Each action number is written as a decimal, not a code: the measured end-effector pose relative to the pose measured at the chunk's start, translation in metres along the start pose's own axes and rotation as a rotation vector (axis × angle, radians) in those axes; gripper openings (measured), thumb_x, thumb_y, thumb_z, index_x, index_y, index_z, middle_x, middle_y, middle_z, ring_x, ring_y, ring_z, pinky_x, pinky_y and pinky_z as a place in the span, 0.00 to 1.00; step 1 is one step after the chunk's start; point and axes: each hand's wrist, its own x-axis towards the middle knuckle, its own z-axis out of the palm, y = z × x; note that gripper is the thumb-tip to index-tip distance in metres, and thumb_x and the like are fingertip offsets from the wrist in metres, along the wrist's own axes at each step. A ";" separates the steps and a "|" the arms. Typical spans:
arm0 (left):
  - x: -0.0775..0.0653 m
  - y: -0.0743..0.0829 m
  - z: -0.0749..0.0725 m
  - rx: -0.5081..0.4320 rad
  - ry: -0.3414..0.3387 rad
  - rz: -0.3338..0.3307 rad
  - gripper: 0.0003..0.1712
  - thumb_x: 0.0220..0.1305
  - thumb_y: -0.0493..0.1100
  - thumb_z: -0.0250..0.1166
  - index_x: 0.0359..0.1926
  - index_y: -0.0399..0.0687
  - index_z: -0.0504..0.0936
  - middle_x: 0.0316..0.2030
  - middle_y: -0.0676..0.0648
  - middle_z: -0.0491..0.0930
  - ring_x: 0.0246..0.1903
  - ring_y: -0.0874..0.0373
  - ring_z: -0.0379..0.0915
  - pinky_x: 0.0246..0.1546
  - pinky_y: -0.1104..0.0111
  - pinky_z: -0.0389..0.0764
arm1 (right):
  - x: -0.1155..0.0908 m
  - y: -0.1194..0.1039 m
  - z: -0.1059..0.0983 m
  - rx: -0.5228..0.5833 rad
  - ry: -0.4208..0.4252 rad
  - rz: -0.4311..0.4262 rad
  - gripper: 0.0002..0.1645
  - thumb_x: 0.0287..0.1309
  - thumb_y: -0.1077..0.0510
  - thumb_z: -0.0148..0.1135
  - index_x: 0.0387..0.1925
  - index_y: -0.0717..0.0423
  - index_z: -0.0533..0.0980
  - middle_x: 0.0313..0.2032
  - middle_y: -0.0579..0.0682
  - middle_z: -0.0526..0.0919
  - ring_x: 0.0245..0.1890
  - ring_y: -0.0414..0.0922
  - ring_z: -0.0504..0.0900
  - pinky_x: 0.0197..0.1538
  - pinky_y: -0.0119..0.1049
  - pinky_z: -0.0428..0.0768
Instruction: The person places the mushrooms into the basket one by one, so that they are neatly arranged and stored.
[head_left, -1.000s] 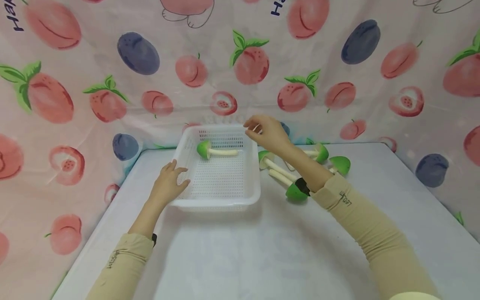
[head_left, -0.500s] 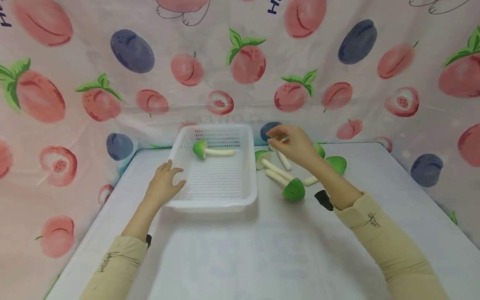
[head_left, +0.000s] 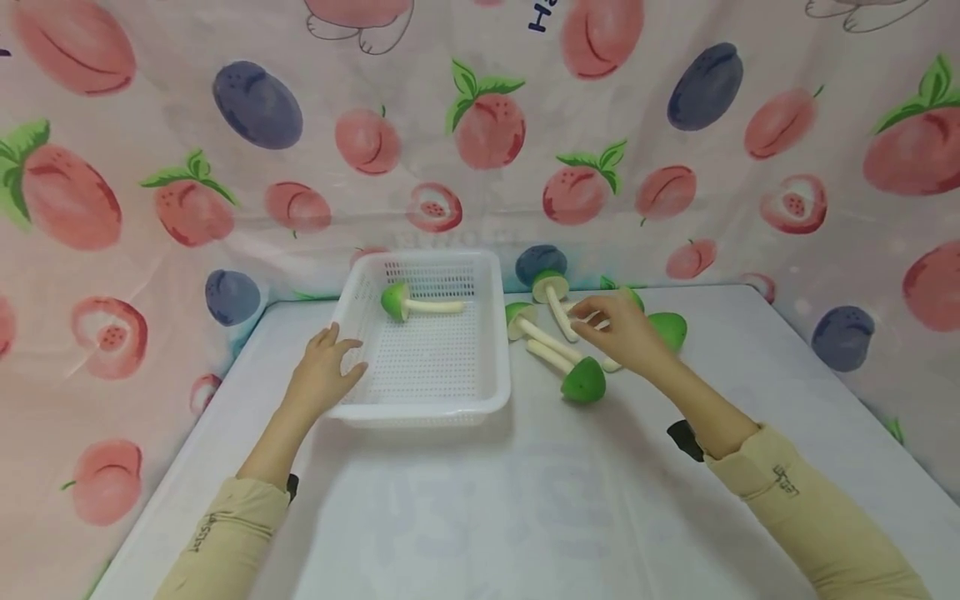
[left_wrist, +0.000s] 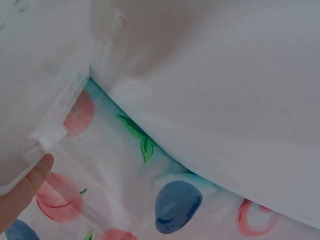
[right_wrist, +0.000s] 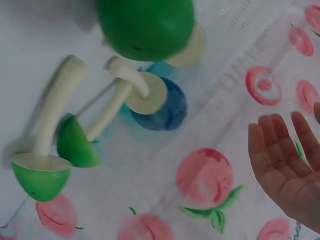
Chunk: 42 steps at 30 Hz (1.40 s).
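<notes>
A white perforated plastic basket point(head_left: 420, 409) holds one toy mushroom point(head_left: 427, 307) with a green cap and cream stem, lying on its side. My left hand point(head_left: 322, 371) rests at the basket's left rim, thumb and forefinger spread apart; a fingertip meets the rim in the left wrist view. Over a loose pile of mushrooms hovers my right hand point(head_left: 618, 332), fingers loosely bent and nothing in them. Nearest its fingertips lies a mushroom stem point(head_left: 561, 315). Another mushroom point(head_left: 583, 381) points its cap forward, and a green cap point(head_left: 667, 331) shows behind the hand. In the right wrist view, a large green cap point(right_wrist: 145, 27) looms close.
The pile lies right of the basket, with one more mushroom point(head_left: 521, 321) close by the basket's right wall. A white cloth covers the table point(head_left: 480, 517). Behind it hangs a fruit-print curtain point(head_left: 450, 108), near the basket's back.
My right hand has moved from above the basket's back right corner, rightward and down to the mushroom pile. My left hand stays at the basket rim. The head view has shifted slightly.
</notes>
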 end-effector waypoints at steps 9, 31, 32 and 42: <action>-0.001 -0.001 0.002 0.004 0.002 0.007 0.25 0.63 0.45 0.59 0.57 0.36 0.74 0.67 0.24 0.52 0.67 0.29 0.46 0.57 0.34 0.62 | -0.013 0.025 0.021 0.080 0.058 0.025 0.14 0.61 0.62 0.59 0.46 0.66 0.77 0.47 0.63 0.81 0.44 0.57 0.81 0.46 0.49 0.81; 0.001 0.002 0.001 -0.009 0.017 0.002 0.25 0.63 0.46 0.59 0.58 0.37 0.73 0.68 0.25 0.50 0.68 0.31 0.46 0.56 0.34 0.63 | -0.018 0.064 0.037 0.068 -0.143 0.113 0.36 0.58 0.55 0.62 0.60 0.73 0.63 0.59 0.73 0.67 0.58 0.67 0.67 0.59 0.58 0.69; 0.000 0.002 0.000 -0.008 0.016 -0.001 0.25 0.63 0.46 0.59 0.58 0.37 0.73 0.68 0.25 0.50 0.68 0.31 0.46 0.56 0.34 0.63 | -0.018 0.065 0.038 0.070 -0.156 0.134 0.37 0.58 0.54 0.62 0.60 0.73 0.62 0.59 0.74 0.66 0.58 0.67 0.67 0.59 0.58 0.70; -0.003 -0.001 0.003 -0.005 0.024 0.005 0.24 0.63 0.45 0.60 0.57 0.37 0.74 0.68 0.25 0.52 0.67 0.29 0.47 0.54 0.33 0.64 | -0.025 0.072 0.044 0.117 -0.262 0.296 0.47 0.57 0.45 0.62 0.64 0.72 0.56 0.57 0.75 0.66 0.55 0.66 0.70 0.54 0.54 0.75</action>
